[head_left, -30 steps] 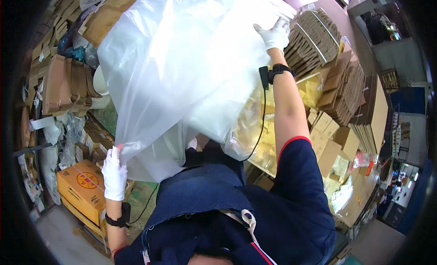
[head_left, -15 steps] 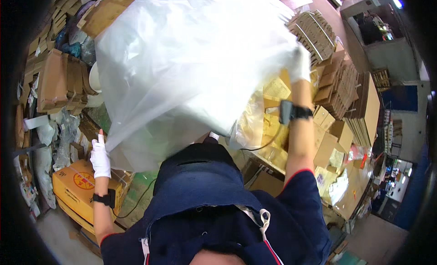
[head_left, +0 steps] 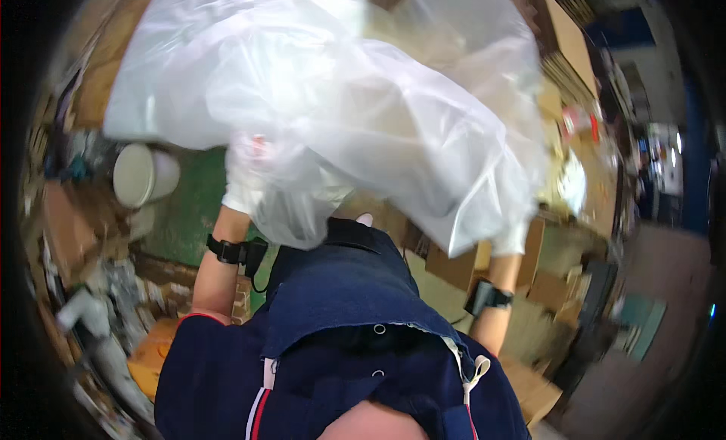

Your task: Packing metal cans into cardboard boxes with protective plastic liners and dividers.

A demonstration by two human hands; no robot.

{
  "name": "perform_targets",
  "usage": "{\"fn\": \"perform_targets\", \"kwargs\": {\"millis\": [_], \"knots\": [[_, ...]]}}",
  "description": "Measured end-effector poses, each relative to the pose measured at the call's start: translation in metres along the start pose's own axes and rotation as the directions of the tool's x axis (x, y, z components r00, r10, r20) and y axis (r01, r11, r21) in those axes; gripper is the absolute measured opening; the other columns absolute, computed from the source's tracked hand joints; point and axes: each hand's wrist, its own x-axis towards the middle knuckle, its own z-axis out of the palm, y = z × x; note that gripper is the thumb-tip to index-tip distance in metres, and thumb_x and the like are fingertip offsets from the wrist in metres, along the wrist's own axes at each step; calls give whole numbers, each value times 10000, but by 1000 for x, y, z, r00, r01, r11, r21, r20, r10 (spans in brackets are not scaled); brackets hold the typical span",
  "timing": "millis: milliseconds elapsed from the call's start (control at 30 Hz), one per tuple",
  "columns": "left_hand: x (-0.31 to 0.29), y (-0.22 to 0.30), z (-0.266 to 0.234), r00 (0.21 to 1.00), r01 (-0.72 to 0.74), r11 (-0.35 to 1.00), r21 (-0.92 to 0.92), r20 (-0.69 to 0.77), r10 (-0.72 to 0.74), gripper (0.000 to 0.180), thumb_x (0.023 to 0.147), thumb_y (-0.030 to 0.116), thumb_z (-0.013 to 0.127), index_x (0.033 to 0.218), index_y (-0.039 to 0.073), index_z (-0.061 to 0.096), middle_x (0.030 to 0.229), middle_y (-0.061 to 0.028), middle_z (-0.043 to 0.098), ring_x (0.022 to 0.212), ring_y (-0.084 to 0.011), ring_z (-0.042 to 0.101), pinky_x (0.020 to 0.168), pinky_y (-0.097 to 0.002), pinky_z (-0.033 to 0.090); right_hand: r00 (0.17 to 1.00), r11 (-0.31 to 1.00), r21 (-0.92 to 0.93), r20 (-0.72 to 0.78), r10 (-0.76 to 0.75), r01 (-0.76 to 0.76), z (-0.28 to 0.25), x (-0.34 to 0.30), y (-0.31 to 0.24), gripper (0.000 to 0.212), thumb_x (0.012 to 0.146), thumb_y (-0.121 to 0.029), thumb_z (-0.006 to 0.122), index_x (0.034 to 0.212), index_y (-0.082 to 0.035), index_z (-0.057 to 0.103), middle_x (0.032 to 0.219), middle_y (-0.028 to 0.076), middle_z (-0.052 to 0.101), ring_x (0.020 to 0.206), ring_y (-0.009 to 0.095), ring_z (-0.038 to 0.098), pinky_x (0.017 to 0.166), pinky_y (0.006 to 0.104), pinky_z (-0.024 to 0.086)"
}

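Observation:
A big translucent white plastic bag (head_left: pixel 355 107) billows in front of me and fills the upper middle of the view. My left hand (head_left: pixel 243 184), in a white glove, grips the bag's lower left part, mostly hidden by the plastic. My right hand (head_left: pixel 511 239), also gloved, holds the bag's lower right edge; only a bit of glove shows below the plastic. Both wrists wear black bands. The picture is motion-blurred.
A white round bucket (head_left: pixel 144 175) stands on the green floor (head_left: pixel 189 213) at left. Flattened cardboard boxes (head_left: pixel 544 251) pile up at right and around the rim. My dark blue top (head_left: pixel 340 342) fills the lower middle.
The bag has swung down and gathered closer to my body. My left hand has come up and inward, my right hand has dropped lower. The view has tilted and blurred.

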Motion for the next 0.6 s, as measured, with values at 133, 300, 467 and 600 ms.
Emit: {"fn": "perform_targets", "kwargs": {"millis": [133,300,467,600], "knots": [[-40,-129,104,498,-866,-68,496,840,-214,318,916,176,554,1168,-17,548,1110,-82,623,978,-192,600,808,-319,510,985,980,-200,172,24,11,-2,-61,53,395,916,-235,515,1239,-8,511,1154,86,575,1031,176,522,915,317,436],[-83,-293,96,622,-220,760,611,688,-373,402,911,315,557,1131,-17,601,926,-104,648,774,-230,631,710,-345,511,997,894,-443,11,77,-64,-40,-89,35,353,785,-45,692,1126,-18,606,998,17,639,862,83,564,792,243,485],[-136,-439,85,324,-162,736,657,740,-590,335,919,313,525,1001,7,633,888,-114,637,762,-271,600,725,-349,490,908,908,-418,-364,-206,39,-184,-186,10,222,755,1,689,976,12,669,908,46,671,805,113,613,735,241,496],[-237,-540,162,-378,-748,656,-103,878,-293,240,872,263,541,897,45,639,833,-124,625,761,-292,579,687,-353,474,720,747,-614,-396,-569,253,-361,-275,36,185,740,-71,595,584,-22,509,585,2,524,557,108,489,519,288,420]]}}
